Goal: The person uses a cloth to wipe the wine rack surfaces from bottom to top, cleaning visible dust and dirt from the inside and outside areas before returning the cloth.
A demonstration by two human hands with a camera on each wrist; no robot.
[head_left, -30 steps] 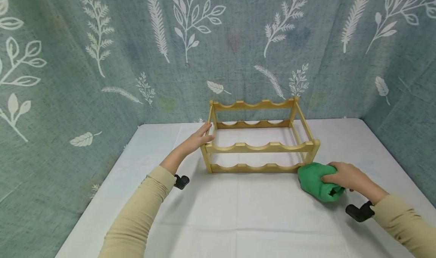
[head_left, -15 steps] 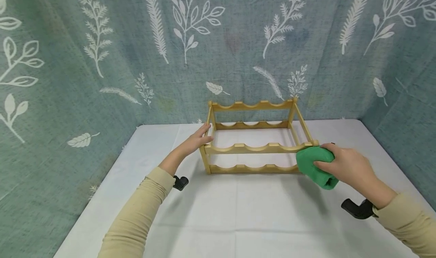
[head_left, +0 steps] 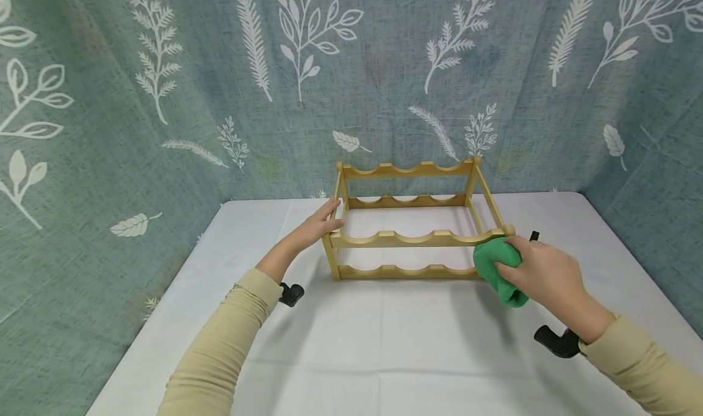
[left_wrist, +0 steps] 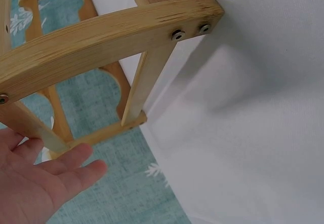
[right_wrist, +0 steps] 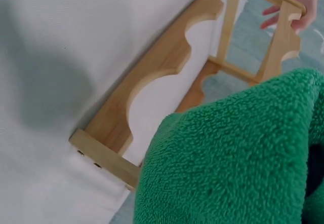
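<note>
A light wooden bottle rack (head_left: 412, 239) with two tiers of scalloped rails stands on the white tabletop. My left hand (head_left: 313, 227) rests at its left end, by the upper side bar, fingers mostly straight; the left wrist view shows those fingers (left_wrist: 76, 171) beside the wood. Bunched in my right hand (head_left: 549, 276) is a green terry cloth (head_left: 497, 263), gripped between thumb and fingers at the rack's front right corner. It overlaps the right end of the upper front rail. Up close in the right wrist view, the cloth hides that hand and part of the rack.
White cloth (head_left: 351, 337) covers the table, with a crease running across its front. Behind and at both sides hangs a blue-green curtain (head_left: 384, 86) with white leaf prints. A black wrist mount (head_left: 560, 343) juts out below the right sleeve.
My right hand has lifted the green cloth from the tabletop to the rack's upper front right corner, then shifted slightly left. The left hand and the rack have stayed in place.
</note>
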